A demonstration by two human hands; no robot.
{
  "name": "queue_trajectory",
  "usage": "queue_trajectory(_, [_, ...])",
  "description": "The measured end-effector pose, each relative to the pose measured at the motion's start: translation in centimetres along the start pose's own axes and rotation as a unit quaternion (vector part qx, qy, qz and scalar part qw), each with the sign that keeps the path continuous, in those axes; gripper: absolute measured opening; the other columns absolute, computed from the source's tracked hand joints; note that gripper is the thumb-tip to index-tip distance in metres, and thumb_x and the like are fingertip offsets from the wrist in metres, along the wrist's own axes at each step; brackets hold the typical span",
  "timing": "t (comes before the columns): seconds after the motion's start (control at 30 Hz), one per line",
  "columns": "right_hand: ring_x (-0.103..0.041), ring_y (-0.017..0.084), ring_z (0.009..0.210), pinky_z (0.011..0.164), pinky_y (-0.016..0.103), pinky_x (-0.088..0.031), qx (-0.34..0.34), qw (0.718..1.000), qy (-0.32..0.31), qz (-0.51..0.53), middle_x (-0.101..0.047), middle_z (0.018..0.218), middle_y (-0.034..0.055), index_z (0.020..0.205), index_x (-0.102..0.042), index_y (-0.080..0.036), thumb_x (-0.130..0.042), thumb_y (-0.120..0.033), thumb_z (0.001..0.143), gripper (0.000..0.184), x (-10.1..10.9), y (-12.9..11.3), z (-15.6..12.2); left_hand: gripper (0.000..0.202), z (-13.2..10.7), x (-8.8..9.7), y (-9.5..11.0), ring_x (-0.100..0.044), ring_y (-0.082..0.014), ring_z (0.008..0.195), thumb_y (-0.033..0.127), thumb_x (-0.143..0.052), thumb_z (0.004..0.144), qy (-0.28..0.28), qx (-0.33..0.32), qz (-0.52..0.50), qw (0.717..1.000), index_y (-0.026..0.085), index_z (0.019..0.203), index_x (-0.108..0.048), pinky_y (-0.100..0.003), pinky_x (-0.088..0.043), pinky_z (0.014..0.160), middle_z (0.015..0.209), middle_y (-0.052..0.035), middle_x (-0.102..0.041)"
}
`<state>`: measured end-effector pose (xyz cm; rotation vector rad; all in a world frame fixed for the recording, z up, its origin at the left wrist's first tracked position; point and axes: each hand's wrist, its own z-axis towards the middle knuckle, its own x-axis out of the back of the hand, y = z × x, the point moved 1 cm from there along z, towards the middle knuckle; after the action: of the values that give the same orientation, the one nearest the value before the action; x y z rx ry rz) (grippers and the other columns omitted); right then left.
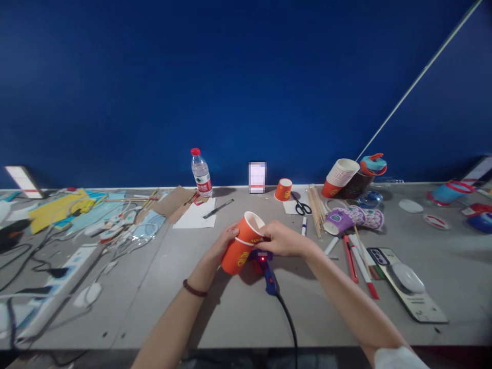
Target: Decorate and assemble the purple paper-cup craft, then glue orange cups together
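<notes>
My left hand (pixel 226 240) is closed around the left side of two orange paper cups. The upper cup (pixel 246 230) tilts with its white mouth toward the upper right, and its base end meets or sits inside the lower cup (pixel 234 258); I cannot tell which. On the right side, my right hand (pixel 279 238) grips the cups near the white rim where they meet, its fingertips partly hidden. Just below the right hand, a blue hot glue gun (pixel 270 281) with a lit red light lies on the table, its front part hidden behind the cups and hand.
A water bottle (pixel 202 174), a phone (pixel 257 178), a single orange cup (pixel 283 189) and scissors (pixel 303 206) stand or lie at the back. Stacked cups (pixel 341 177), wooden sticks (pixel 316 210) and markers lie right. A power strip (pixel 57 292) and cables crowd the left.
</notes>
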<state>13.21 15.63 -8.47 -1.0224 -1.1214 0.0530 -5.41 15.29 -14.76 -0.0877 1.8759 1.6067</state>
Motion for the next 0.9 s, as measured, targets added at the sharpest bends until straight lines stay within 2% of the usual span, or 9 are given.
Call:
queue_trajectory(0.43, [-0.046,0.009,0.055,0.056,0.021,-0.032,-0.001,1.000,-0.002,0.009,-0.052,0.057,-0.0027,0.069,-0.066,-0.014,-0.055,-0.025,0.085,0.022,0.1,-0.3,0.0,0.050,0.0,0.0,0.0,-0.068,-0.0258,0.081,0.044,-0.073,0.069,-0.008,0.002,0.002,1.000,0.011,0.106,-0.066,-0.032,-0.052,0.071,0.095,-0.0128,-0.072])
queue_trajectory(0.53, [-0.048,0.010,0.056,0.057,0.021,-0.033,-0.005,1.000,-0.002,-0.003,-0.057,0.061,-0.0016,0.073,-0.067,-0.014,-0.055,-0.024,0.086,0.020,0.1,-0.5,0.1,0.050,0.0,-0.1,0.0,-0.068,-0.0261,0.081,0.045,-0.073,0.069,-0.009,0.004,0.003,1.000,0.011,0.105,-0.066,-0.033,-0.052,0.071,0.096,-0.0131,-0.072])
queue_trajectory(0.63, [-0.051,0.012,0.063,0.060,0.022,-0.035,-0.006,1.000,0.002,-0.017,-0.064,0.075,0.0013,0.088,-0.070,-0.015,-0.058,-0.024,0.085,0.015,0.5,-0.9,-0.1,0.050,0.0,-0.3,0.1,-0.068,-0.0255,0.079,0.045,-0.073,0.068,0.001,0.003,-0.001,1.000,0.011,0.104,-0.066,-0.032,-0.052,0.069,0.094,-0.0127,-0.072])
queue_trajectory(0.67, [-0.052,0.012,0.065,0.061,0.022,-0.036,-0.004,1.000,0.006,-0.016,-0.066,0.083,0.0024,0.099,-0.069,-0.017,-0.060,-0.025,0.084,0.020,0.8,-1.0,-0.2,0.050,0.0,-0.2,0.2,-0.068,-0.0249,0.076,0.046,-0.072,0.068,0.004,0.003,-0.005,1.000,0.012,0.104,-0.066,-0.032,-0.052,0.068,0.092,-0.0123,-0.072])
queue_trajectory(0.73, [-0.050,0.012,0.065,0.061,0.023,-0.038,-0.003,1.000,0.017,-0.003,-0.067,0.099,0.0045,0.123,-0.059,-0.022,-0.065,-0.030,0.081,0.043,1.6,-0.8,-0.6,0.050,0.0,0.1,0.2,-0.068,-0.0238,0.071,0.048,-0.071,0.069,0.012,0.007,-0.017,1.000,0.011,0.103,-0.066,-0.032,-0.052,0.065,0.085,-0.0116,-0.072])
queue_trajectory(0.8, [-0.047,0.010,0.062,0.058,0.023,-0.039,-0.005,0.999,0.040,0.024,-0.064,0.111,0.0060,0.137,-0.046,-0.026,-0.068,-0.033,0.078,0.063,2.7,0.3,-0.5,0.053,0.2,0.8,0.2,-0.067,-0.0235,0.067,0.053,-0.069,0.068,0.030,0.024,-0.031,0.999,0.011,0.099,-0.067,-0.031,-0.052,0.063,0.078,-0.0118,-0.072])
queue_trajectory(0.9, [-0.047,0.009,0.057,0.057,0.023,-0.042,-0.026,0.991,0.121,0.045,-0.064,0.114,0.0080,0.138,-0.044,-0.024,-0.061,-0.030,0.083,0.058,4.4,3.4,0.9,0.054,0.4,2.1,0.1,-0.068,-0.0235,0.066,0.058,-0.064,0.070,0.082,0.045,-0.042,0.995,0.010,0.094,-0.068,-0.030,-0.051,0.060,0.077,-0.0137,-0.072])
